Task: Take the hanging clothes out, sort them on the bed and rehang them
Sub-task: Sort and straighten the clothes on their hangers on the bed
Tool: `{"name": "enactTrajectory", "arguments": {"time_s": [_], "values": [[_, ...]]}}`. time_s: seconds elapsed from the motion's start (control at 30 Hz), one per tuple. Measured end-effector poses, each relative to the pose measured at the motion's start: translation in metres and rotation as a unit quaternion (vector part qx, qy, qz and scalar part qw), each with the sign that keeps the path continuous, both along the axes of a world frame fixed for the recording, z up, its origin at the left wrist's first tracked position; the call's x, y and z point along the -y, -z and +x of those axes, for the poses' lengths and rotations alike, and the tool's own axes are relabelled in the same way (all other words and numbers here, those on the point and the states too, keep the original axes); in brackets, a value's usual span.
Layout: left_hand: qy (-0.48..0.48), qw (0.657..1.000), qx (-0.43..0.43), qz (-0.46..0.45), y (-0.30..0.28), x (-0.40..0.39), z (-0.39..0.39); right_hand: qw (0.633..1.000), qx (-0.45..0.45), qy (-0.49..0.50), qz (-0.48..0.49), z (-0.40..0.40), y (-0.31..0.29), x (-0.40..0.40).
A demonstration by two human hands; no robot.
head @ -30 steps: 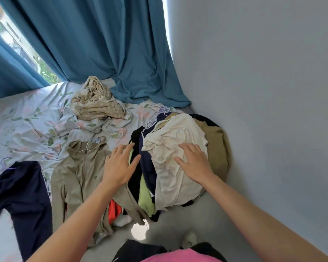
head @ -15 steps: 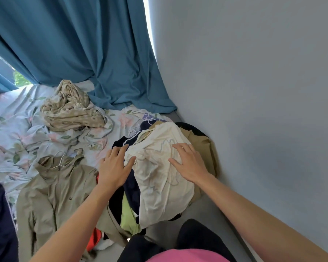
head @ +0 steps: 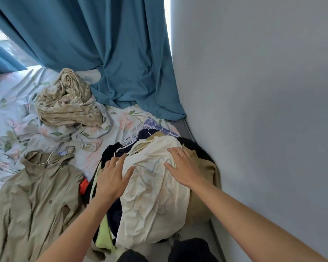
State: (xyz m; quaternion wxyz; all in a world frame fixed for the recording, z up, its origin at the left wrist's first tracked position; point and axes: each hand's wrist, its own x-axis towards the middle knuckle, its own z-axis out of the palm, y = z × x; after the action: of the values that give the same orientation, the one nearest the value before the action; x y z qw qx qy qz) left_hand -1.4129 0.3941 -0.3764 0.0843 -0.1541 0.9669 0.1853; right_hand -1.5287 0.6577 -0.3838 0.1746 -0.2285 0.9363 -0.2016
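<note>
A heap of clothes on white wire hangers (head: 135,136) lies on the bed by the wall. On top is a cream garment (head: 151,197); under it show dark navy, lime green (head: 102,235) and tan (head: 203,205) pieces. My left hand (head: 112,178) lies flat on the heap's left side with fingers spread. My right hand (head: 184,167) rests flat on the cream garment's upper right. A khaki hooded jacket (head: 36,201) on a hanger lies spread out to the left of the heap.
The bed has a floral sheet (head: 11,118). A crumpled beige patterned cloth (head: 68,103) sits at the back. Teal curtains (head: 102,44) hang behind the bed, and a grey wall (head: 263,110) runs along the right. A red item (head: 84,185) peeks out between jacket and heap.
The view has shifted right and closer to the heap. Both hands stay flat on the clothes heap, the left one sliding slightly onto the cream garment's edge.
</note>
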Motion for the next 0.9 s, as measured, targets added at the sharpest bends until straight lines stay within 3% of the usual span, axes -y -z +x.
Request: {"name": "enactTrajectory", "arguments": {"time_s": [0.3, 0.43, 0.57, 0.7, 0.9], "values": [[-0.049, 0.991, 0.125, 0.006, 0.127, 0.011, -0.046, 0.992, 0.039, -0.094, 0.072, -0.111, 0.131, 0.012], [-0.045, 0.985, 0.169, 0.003, 0.175, 0.02, -0.062, 0.976, 0.023, -0.172, 0.132, -0.147, 0.181, 0.028], [-0.072, 0.979, 0.188, 0.038, 0.212, 0.028, -0.078, 0.974, 0.015, -0.18, 0.14, -0.18, 0.214, 0.046], [-0.075, 0.97, 0.211, 0.096, 0.236, 0.026, -0.075, 0.974, -0.002, -0.176, 0.144, -0.198, 0.238, 0.066], [-0.087, 0.974, 0.193, 0.076, 0.237, 0.018, -0.069, 0.969, 0.021, -0.174, 0.171, -0.205, 0.244, 0.084]]}}
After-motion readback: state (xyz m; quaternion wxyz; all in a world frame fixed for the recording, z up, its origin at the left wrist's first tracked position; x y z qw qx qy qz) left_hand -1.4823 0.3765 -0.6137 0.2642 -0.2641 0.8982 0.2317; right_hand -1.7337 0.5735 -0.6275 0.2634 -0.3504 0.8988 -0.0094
